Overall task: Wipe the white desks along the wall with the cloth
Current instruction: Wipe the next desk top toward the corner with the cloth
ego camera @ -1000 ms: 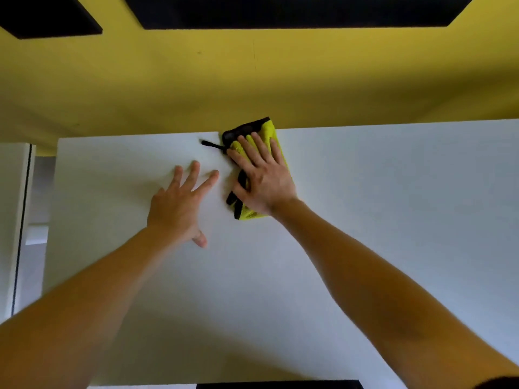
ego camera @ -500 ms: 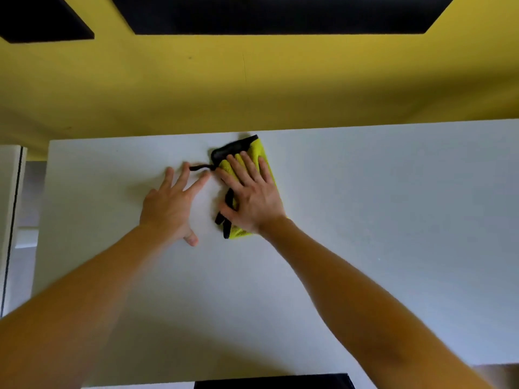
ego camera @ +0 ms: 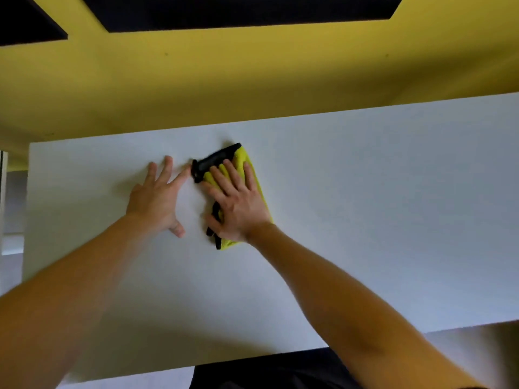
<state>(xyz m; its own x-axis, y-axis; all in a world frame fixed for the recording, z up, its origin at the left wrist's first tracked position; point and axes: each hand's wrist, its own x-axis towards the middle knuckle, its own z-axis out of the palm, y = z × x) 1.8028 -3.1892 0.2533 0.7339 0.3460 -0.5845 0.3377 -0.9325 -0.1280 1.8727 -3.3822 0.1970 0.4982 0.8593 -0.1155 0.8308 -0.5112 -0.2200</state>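
Observation:
A white desk (ego camera: 365,220) stands against a yellow wall. On it lies a folded yellow cloth with black trim (ego camera: 247,164), a little back from the desk's far edge. My right hand (ego camera: 238,203) presses flat on the cloth, fingers spread over it, covering most of its middle. Just left of it, my left hand (ego camera: 157,197) rests flat on the bare desk with its fingers apart; its fingertips almost touch the cloth's black corner.
The yellow wall (ego camera: 252,88) runs right behind the desk, with black panels (ego camera: 238,12) higher up. The desk's left end (ego camera: 28,209) borders a gap, with another white surface (ego camera: 2,192) beyond. A dark shape (ego camera: 266,372) sits below the near edge.
My right hand has slid the cloth back from the wall edge toward me. My left hand has stayed flat on the desk beside it.

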